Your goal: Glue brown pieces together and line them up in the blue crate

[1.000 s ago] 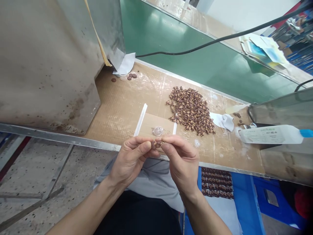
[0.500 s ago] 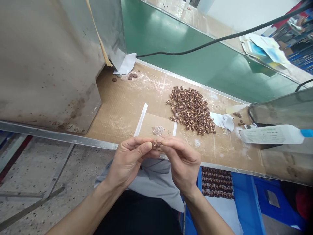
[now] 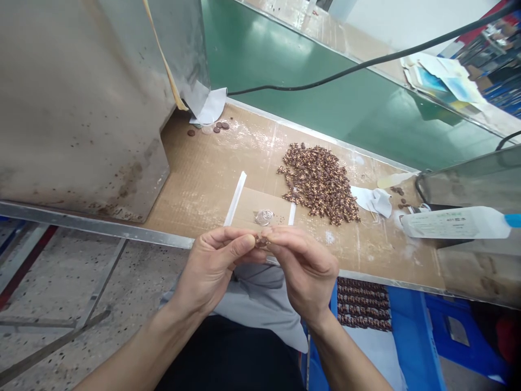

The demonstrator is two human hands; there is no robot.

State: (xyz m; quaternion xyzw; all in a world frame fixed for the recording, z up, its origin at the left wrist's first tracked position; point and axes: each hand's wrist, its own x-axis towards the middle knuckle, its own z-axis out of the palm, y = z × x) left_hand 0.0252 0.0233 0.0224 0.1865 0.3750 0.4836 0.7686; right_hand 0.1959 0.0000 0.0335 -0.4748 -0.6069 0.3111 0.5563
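Between the fingertips of both hands, at the front edge of the cardboard-covered bench, is a small brown-and-gold piece (image 3: 261, 240). My left hand (image 3: 220, 258) pinches it from the left. From the right, my right hand (image 3: 303, 260) pinches the same piece, with the fingers of both hands nearly meeting. Fingertips cover most of it, so its exact kind is unclear. Just beyond the hands lies a small round clear item (image 3: 264, 217) on a taped piece of cardboard (image 3: 252, 203). A heap of similar small brown-and-gold pieces (image 3: 319, 182) sits farther back to the right.
A plastic bottle (image 3: 456, 222) lies at the right near a crumpled white cloth (image 3: 372, 201). Below the bench edge, a blue crate (image 3: 411, 331) holds rows of brown pieces (image 3: 363, 304). A metal housing (image 3: 81, 108) stands on the left. A black cable (image 3: 325, 80) crosses above.
Both hands keep the small piece in nearly the same place. My right hand has shifted very slightly to the right, and the view has moved a little.
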